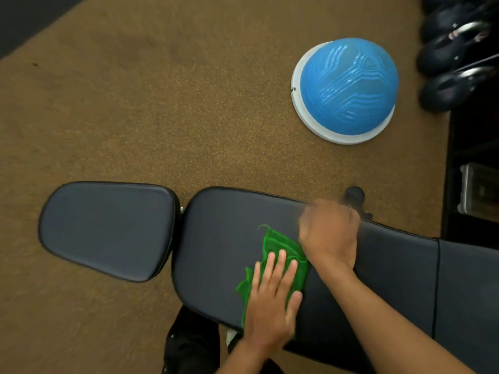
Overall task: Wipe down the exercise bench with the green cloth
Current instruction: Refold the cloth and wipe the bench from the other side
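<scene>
Pressing flat on the cloth (280, 261) with the left hand (272, 300), fingers spread wide and palm down, near the front edge of the long pad of the counter (221, 238). Lay bunched and folded under that palm, with one corner poking out toward the right hand (330, 233). Curled loosely into a near fist on the pad just beyond the cloth, blurred, so could not tell whether pinching that corner or merely resting. Judged as mid-wipe on the middle of the long pad, with the seat pad (108, 228) to the left and the far right section looking untouched. Best done by spreading the cloth flatter under the palm for wider contact, keeping even pressure, and working in overlapping strokes along the length rather than scrubbing one spot. Worth running over the seams and rounded edges, then crossing the gap to the seat pad. Stood well apart on the floor: a blue dome (348, 87), no obstacle.
</scene>
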Available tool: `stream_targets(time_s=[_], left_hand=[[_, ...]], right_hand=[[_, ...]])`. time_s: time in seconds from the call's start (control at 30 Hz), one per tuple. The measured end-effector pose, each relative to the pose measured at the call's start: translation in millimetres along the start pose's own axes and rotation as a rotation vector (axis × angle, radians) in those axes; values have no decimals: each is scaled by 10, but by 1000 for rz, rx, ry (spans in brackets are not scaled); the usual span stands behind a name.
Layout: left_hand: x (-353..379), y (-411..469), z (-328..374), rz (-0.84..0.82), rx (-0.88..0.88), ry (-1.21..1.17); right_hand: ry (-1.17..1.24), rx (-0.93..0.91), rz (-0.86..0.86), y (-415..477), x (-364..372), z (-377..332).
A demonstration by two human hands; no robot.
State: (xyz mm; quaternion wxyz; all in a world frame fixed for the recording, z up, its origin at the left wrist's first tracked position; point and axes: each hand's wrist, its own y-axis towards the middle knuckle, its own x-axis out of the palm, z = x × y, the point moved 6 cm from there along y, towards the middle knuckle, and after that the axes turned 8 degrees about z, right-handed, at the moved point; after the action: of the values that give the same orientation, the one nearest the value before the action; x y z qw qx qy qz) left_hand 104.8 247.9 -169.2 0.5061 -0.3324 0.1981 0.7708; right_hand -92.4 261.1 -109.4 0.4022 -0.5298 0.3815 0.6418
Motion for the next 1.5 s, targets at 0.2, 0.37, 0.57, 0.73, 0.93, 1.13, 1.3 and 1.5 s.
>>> stream_targets(time_s=[0.2,0.37,0.57,0.73,0.93,1.13,1.3,1.5], left_hand=[[-275,646,-1148,79,-201,77],[-280,158,-1625,237,-744,50],[-37,-554,-732,254,-722,109],[155,-286,49,189,-355,97],[-168,557,-852,206,-415,-13],[-317,745,-1520,186,-642,54],[-209,1043,-1209,231,-782,14],[82,1353,156,223,-422,45]], right_hand=[[45,-5,-1,-10,-12,11],[39,-24,-7,-15,-22,-1],[35,-29,-40,-15,-17,4],[8,-20,-26,9,7,-4],[-21,-26,-40,14,25,4],[92,-5,-60,-25,-107,175],[171,151,21,-78,-572,909],[221,216,90,-113,-887,1271]])
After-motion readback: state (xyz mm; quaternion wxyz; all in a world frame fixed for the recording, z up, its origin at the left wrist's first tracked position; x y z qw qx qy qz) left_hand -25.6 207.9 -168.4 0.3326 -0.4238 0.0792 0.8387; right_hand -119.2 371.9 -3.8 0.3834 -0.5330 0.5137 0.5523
